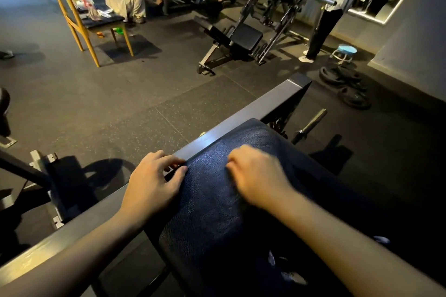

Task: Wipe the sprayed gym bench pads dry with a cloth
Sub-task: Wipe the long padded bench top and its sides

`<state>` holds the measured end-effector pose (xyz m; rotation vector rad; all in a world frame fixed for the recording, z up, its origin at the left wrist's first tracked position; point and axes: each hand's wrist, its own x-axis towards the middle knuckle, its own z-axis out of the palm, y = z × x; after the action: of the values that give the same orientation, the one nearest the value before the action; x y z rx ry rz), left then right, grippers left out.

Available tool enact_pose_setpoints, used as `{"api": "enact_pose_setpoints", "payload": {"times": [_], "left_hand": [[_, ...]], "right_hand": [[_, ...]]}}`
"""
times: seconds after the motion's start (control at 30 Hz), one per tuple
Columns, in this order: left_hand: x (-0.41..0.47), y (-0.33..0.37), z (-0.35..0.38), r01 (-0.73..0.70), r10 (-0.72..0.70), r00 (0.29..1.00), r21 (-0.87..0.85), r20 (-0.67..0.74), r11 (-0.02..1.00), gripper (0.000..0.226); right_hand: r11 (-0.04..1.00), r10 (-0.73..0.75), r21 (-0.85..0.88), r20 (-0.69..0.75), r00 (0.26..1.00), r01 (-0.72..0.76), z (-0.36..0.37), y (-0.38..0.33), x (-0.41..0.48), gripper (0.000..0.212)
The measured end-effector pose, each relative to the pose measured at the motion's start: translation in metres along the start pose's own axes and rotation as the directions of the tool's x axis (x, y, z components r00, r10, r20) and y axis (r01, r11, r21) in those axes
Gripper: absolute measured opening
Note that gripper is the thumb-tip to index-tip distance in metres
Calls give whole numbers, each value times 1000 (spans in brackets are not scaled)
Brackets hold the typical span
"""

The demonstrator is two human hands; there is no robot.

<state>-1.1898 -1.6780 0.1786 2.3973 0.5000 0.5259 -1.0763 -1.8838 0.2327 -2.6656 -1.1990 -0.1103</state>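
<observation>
A gym: a black plate-loaded machine stands on speckled rubber flooring, loose weight plates lie to its right, and a padded bench sits nearer than it.

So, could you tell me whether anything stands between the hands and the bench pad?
Nothing visible does: the left hand touches the pad at its edge by the frame bar; the right hand rests on top.

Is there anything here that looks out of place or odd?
Two things. No cloth shows in either hand: the left hand rests at the edge of the pad, the right hand lies blurred on it. Also, weight plates lie in a loose heap on the floor at the right.
</observation>
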Motion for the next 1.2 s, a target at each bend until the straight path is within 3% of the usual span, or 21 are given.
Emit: {"api": "enact_pose_setpoints", "payload": {"times": [0.1, 0.17, 0.27, 0.33, 0.43, 0.47, 0.53, 0.6, 0.67, 0.77, 0.83, 0.9, 0.93, 1.07, 1.2], "left_hand": [[0, 0, 1, 0, 0, 1000, -8, -12, 1000, 5], [1, 0, 1, -6, 6, 1000, 1, -16, 1000, 5], [1, 0, 1, -2, 3, 1000, 20, -8, 1000, 5], [0, -1, 1, -4, 5, 1000, 22, -7, 1000, 6], [-1, -1, 1, 0, 1, 1000, 27, -9, 1000, 7], [0, -1, 2, 1, -1, 1000, 31, -10, 1000, 7], [1, -2, 2, 2, -1, 1000, 33, -12, 999, 7], [1, 0, 2, 0, 0, 1000, 31, -9, 1000, 7], [2, 1, 2, -2, 2, 1000, 37, -10, 999, 7], [0, 0, 2, 0, 1, 1000, 46, -7, 999, 7], [0, 0, 1, 4, -4, 1000, 46, -1, 999, 8], [1, -2, 0, 12, -12, 1000, 38, 3, 999, 9], [0, -1, 0, 18, -18, 1000, 36, 3, 999, 9], [-1, 1, 2, 12, -11, 1000, 29, -16, 1000, 8], [1, 2, 2, 7, -6, 1000, 42, -11, 999, 6]], "right_hand": [[935, 332, -111, -70, 941, -338, -7, 70, 47, 22], [910, 393, -97, -107, 914, -402, -2, 71, 70, 25], [949, 308, -46, -79, 948, -312, 9, 16, 66, 29], [993, 114, 25, -49, 992, -113, 9, -22, 33, 29], [990, -124, 69, -7, 992, 124, 7, -26, -19, 27], [993, -115, 40, -5, 993, 115, 5, -8, -18, 27], [997, 49, -52, -43, 998, -52, -1, 35, 4, 24], [955, 266, -108, -105, 958, -277, -5, 72, 39, 22], [920, 363, -110, -127, 923, -377, -2, 74, 72, 22], [952, 303, -17, -68, 950, -305, 14, 7, 77, 15], [995, 75, 60, 19, 997, -76, 16, -46, 43, 14], [989, -110, 104, 40, 993, 106, 14, -52, 13, 18], [992, -101, 75, 31, 994, 99, 9, -35, 12, 19], [949, 263, -163, -56, 963, -269, 0, 65, 55, 23], [948, 281, -136, -59, 958, -287, 11, 34, 91, 16]]}}
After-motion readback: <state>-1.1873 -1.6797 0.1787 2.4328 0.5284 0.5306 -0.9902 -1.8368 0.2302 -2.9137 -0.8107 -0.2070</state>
